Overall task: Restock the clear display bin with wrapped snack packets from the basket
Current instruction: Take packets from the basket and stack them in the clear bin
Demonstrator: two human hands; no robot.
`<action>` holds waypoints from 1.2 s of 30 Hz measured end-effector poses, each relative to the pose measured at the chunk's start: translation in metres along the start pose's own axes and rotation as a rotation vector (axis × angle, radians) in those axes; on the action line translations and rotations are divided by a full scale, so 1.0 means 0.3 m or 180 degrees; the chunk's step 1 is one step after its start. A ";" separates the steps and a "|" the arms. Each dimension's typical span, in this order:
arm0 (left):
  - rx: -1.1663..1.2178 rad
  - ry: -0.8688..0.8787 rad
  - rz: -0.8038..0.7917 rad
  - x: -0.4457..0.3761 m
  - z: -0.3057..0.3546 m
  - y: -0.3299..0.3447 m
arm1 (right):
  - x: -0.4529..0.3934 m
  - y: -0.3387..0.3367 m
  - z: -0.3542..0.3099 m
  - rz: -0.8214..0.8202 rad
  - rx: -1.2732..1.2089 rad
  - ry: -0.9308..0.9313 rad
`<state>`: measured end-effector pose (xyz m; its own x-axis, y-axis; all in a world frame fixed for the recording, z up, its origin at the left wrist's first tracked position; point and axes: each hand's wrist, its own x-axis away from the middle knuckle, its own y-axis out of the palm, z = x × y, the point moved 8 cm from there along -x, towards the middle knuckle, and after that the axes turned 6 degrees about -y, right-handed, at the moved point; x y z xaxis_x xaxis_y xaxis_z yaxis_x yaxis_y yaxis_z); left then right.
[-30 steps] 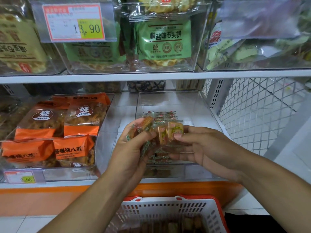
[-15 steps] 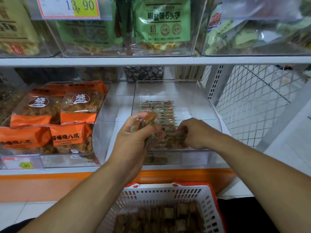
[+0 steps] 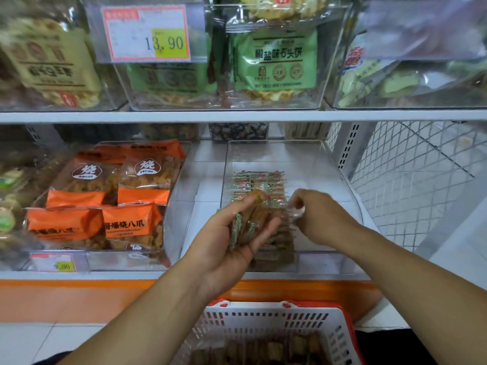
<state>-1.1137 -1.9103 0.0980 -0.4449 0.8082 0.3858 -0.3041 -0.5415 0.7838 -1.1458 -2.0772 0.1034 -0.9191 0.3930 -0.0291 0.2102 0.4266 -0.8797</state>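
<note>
Bin (image 3: 329, 164), clear, on lower shelf (image 3: 184, 275), right of orange bags (image 3: 105, 196); packets (image 3: 259, 180) rowed inside. Basket (image 3: 279, 320) near, below shelf, more packets within. Left hand (image 3: 232, 235) grip holds a packet bundle (image 3: 250, 219) over bin front. Right hand (image 3: 319, 217) fingers pinch one packet (image 3: 296, 212), blurred, just beside the bundle.
</note>
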 end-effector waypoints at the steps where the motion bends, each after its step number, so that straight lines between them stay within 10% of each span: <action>1: 0.0048 -0.0026 0.0002 0.002 0.001 0.001 | 0.011 -0.048 -0.029 0.0372 -0.0516 -0.0199; 4: 0.0140 -0.0079 0.0014 0.004 0.006 -0.004 | 0.062 -0.081 -0.139 0.0139 -0.2222 -0.0684; 12: -0.0225 -0.0428 0.0023 0.020 -0.025 -0.013 | 0.104 -0.026 -0.172 -0.0365 -0.2921 -0.0799; 30: -0.0190 -0.0271 -0.0466 0.032 0.011 0.027 | 0.126 -0.164 -0.117 0.1329 -0.2793 -0.0611; 36: -0.0608 -0.0190 -0.0204 0.030 0.022 -0.001 | 0.134 -0.179 -0.139 0.0741 -0.2932 -0.0890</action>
<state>-1.1120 -1.9014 0.1045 -0.3705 0.8516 0.3707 -0.4868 -0.5180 0.7034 -1.1800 -2.0503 0.1692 -0.8426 0.3915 -0.3697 0.4637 0.8766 -0.1286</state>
